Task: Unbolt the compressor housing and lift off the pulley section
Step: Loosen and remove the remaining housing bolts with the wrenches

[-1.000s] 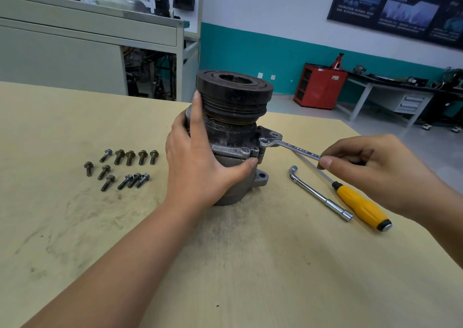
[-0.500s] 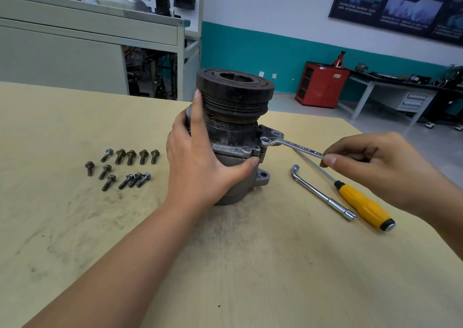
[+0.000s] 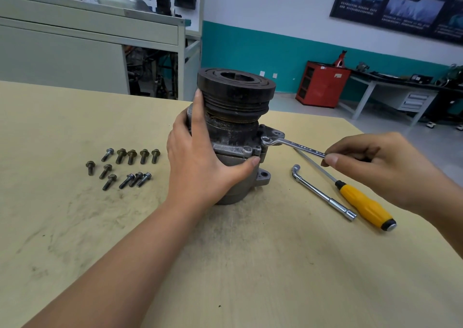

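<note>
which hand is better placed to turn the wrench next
The right hand: it pinches the wrench, whose ring end sits on the compressor flange. The left hand grips the compressor body, steadying it.

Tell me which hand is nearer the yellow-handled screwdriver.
Right. The right hand holds the wrench just above the screwdriver; the left hand grips the compressor, well to its left.
</note>
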`<state>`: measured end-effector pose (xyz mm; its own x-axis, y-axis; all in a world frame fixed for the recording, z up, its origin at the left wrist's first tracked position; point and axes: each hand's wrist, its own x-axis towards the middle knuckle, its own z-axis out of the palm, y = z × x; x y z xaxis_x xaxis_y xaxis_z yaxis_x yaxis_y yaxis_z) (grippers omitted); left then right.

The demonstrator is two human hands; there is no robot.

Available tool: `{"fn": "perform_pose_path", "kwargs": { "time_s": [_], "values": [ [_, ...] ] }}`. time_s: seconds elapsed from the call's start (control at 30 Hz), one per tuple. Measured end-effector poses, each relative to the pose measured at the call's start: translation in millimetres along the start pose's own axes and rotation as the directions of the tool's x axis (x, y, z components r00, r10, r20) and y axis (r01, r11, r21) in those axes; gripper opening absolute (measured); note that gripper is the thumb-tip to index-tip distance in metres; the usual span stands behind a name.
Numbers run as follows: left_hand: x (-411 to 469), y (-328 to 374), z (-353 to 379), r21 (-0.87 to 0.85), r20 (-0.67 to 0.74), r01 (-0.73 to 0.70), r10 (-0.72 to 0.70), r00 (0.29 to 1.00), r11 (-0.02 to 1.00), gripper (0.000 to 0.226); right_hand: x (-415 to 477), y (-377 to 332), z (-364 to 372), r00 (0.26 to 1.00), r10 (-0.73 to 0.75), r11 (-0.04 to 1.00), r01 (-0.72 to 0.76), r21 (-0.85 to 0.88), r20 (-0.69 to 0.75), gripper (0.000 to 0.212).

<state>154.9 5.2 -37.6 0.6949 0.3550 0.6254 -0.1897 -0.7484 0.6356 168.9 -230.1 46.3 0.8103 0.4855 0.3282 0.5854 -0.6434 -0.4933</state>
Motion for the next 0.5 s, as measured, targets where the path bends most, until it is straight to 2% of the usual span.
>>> {"fn": "perform_pose_path", "kwargs": {
  "time_s": [0.07,0.2,0.27,0.37,0.5],
  "values": [
    [0,0,0,-0.005,0.001,-0.002,0.002,1.0,1.0,0.119,-2,-3,1,1.0,0.009,0.999,-0.009,-0.053,0.018,0.011],
    [0,1,0,-0.013,-0.009,-0.006,0.006,1.0,1.0,0.116,-2,-15,0,0.993,0.055,0.966,-0.027,-0.259,0.102,0.031],
    [-1,1,0,-0.015,-0.008,-0.009,0.009,1.0,1.0,0.118,0,-22,1,0.988,0.104,0.913,-0.049,-0.405,0.116,0.022],
    [-1,0,0,-0.004,-0.007,-0.012,0.012,1.0,1.0,0.121,6,-32,9,0.985,0.149,0.805,-0.067,-0.589,0.091,0.021],
    [0,1,0,-0.009,0.003,0.002,-0.002,1.0,1.0,0.122,13,-45,22,0.978,0.21,0.549,-0.111,-0.828,0.008,0.039]
  ]
}}
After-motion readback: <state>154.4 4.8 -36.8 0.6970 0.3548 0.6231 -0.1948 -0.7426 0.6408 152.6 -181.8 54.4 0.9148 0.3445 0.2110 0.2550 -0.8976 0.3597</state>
